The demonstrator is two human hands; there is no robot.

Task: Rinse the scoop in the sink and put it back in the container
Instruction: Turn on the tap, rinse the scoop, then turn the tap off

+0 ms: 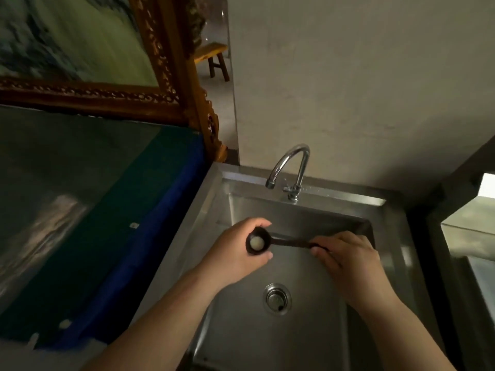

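Hold the scoop level over the sink, toward its back-left corner and in front of the faucet. Your left hand cups the bowl from behind, fingers curled around the rim, thumb at the near edge. Your right hand pinches the far end of the handle between thumb and fingers. A pale patch sits inside the bowl; whether it is residue or water cannot be told.

No stream is visible at the spout, so the rinse appears not yet under way. Bring the bowl under the spout, tilt it toward the drain, and rub the inside with the left thumb. Keep the handle grip firm; wet plastic will likely slip.

The basin is bare stainless steel, dull in dim light. A glass-topped counter adjoins the sink's left edge, with a carved picture frame behind it. The container is not in view.
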